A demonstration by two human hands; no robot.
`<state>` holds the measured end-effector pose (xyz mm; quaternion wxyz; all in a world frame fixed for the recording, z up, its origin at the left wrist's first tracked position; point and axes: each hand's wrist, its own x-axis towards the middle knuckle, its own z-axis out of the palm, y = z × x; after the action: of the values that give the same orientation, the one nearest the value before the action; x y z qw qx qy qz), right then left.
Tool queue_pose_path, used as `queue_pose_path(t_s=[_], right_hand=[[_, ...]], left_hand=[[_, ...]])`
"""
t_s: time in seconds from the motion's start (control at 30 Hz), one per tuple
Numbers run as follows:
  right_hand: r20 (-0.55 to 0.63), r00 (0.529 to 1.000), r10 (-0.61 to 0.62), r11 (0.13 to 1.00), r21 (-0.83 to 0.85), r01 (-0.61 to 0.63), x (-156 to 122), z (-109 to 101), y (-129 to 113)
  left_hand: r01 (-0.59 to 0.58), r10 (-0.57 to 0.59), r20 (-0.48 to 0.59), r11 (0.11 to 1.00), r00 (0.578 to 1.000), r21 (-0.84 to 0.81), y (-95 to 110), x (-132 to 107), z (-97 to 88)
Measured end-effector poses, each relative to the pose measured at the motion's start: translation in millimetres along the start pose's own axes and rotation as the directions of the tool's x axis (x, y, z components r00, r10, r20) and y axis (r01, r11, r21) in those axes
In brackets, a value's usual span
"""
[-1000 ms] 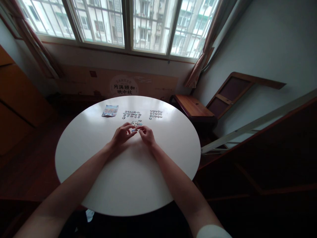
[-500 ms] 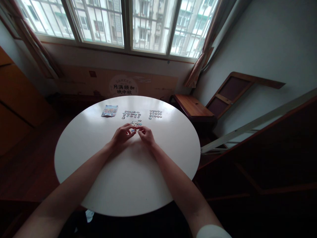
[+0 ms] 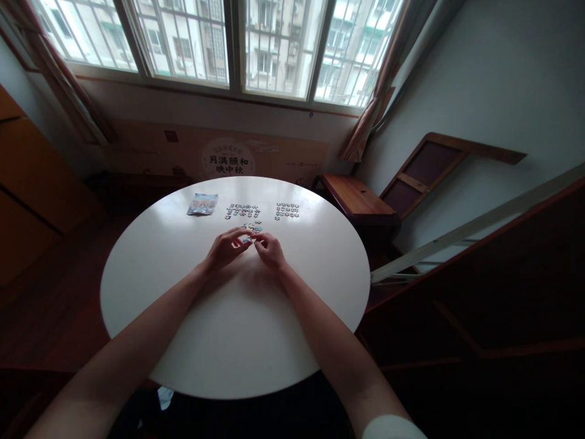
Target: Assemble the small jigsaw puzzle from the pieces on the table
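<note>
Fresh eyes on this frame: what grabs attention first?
The left hand and right hand meet fingertip to fingertip over a small cluster of puzzle pieces on the round white table; whether they grip any is too small to tell. Toward the far edge lie a colourful card, then a left group and a right group of loose pieces. A bright barred window spans the wall behind.

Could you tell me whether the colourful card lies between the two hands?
No, the colourful card lies apart, beyond and left of the left hand and right hand.
</note>
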<state>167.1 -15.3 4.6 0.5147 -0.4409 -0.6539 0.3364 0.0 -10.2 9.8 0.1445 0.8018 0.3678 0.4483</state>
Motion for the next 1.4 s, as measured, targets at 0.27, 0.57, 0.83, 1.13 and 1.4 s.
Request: queue_pose_path(t_s=[0.27,0.57,0.83,1.13,1.4], right_hand=[[0.007,1.0,-0.019,1.0,0.02,0.018,0.4,1.1,3.2],[0.006,1.0,-0.015,1.0,0.026,0.015,0.5,0.6,4.0],[0.017,1.0,-0.007,1.0,0.025,0.007,-0.9,-1.8,0.8],[0.028,0.999,-0.038,0.998,0.043,0.037,1.1,0.5,6.7],[0.012,0.999,-0.03,0.997,0.073,0.029,1.0,0.7,4.2]], left_hand=[[0.001,-0.001,-0.003,1.0,1.0,-0.005,2.6,1.0,-0.7],[0.033,-0.032,-0.007,0.997,0.999,0.063,3.6,1.1,-2.0],[0.056,-0.057,0.004,0.996,0.998,0.074,4.6,0.7,-3.9],[0.155,-0.159,0.002,0.965,0.987,-0.211,3.2,4.6,-2.1],[0.385,-0.344,0.177,0.778,0.922,-0.497,-0.2,7.0,-8.5]])
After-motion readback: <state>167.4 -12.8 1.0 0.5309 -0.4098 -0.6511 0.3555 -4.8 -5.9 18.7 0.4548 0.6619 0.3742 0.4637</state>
